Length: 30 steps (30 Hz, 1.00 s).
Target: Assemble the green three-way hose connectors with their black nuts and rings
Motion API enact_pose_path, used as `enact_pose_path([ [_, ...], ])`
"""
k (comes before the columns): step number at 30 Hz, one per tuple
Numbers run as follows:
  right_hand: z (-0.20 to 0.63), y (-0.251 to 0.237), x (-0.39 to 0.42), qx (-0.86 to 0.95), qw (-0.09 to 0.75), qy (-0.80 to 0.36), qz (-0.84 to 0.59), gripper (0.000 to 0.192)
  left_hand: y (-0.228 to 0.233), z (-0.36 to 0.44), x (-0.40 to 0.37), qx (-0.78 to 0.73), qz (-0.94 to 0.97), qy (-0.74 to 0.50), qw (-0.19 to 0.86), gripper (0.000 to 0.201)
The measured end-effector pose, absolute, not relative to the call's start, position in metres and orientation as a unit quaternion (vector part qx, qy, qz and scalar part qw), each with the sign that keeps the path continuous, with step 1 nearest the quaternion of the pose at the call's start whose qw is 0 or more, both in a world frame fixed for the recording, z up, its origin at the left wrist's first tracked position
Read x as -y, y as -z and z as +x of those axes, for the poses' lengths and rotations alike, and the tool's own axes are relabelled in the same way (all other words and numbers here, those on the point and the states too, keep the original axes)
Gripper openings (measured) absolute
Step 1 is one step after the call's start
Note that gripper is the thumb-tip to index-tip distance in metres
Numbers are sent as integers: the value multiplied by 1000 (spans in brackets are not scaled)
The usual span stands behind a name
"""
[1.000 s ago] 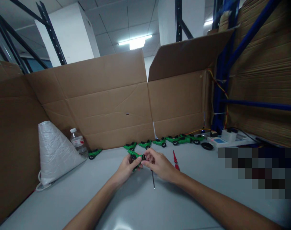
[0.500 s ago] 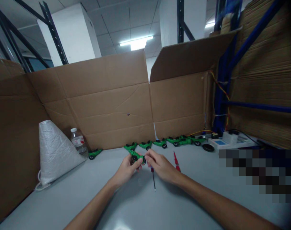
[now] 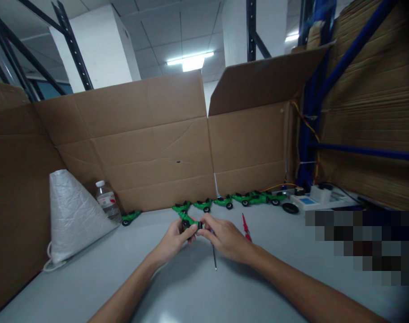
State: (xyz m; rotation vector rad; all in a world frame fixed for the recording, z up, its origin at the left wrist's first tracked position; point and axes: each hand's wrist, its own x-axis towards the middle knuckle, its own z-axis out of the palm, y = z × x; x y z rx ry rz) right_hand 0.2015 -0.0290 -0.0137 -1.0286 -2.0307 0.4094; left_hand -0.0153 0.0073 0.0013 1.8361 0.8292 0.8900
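A green toy car [image 3: 190, 221] with black wheels is gripped in my left hand [image 3: 175, 238], thumb on its near side. My right hand [image 3: 224, 234] has its thumb and forefinger pinched at the car's right end, by a black wheel [image 3: 200, 225]. What small part may lie between those fingertips is hidden. A screwdriver [image 3: 214, 259] shows below my right hand, its thin metal shaft pointing towards me. Its handle is mostly covered by the hand, and I cannot tell whether the other fingers hold it. To the right of that hand lies a red pointed tool [image 3: 246, 228].
More green toy cars [image 3: 223, 202] line the back of the table, and one green car [image 3: 131, 217] stands by a bottle [image 3: 107, 201]. A silvery bag [image 3: 76, 224] leans at left. A power strip [image 3: 320, 197] and a black ring [image 3: 290, 208] lie right. Cardboard walls [image 3: 150, 148] enclose the table.
The view has shifted slightly. My right fingertips have moved down and left a little at the car's end, and the screwdriver's handle is more covered. The left hand keeps its hold.
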Motion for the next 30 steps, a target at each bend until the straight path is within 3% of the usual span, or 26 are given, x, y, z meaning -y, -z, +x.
enact_pose_path([
  [4,195,17,21,738,435,-332,-396,44,0,-17,-6,-331,756,-351,442,50],
  [8,189,18,13,625,390,-561,-377,54,-7,-17,0,-298,788,-364,397,40],
  [19,204,0,25,537,315,-729,-285,49,-23,-14,19,-307,850,-374,208,26],
  [22,203,2,24,611,347,-626,-338,56,-21,-14,18,-300,853,-377,202,26],
  [25,205,5,26,737,428,-341,-397,48,-18,-13,13,-310,825,-400,251,29],
  [27,208,5,29,791,417,-183,-408,34,-14,-12,7,-322,789,-407,330,37],
  [30,211,2,35,833,351,-85,-418,26,-11,-12,1,-326,741,-366,458,46],
])
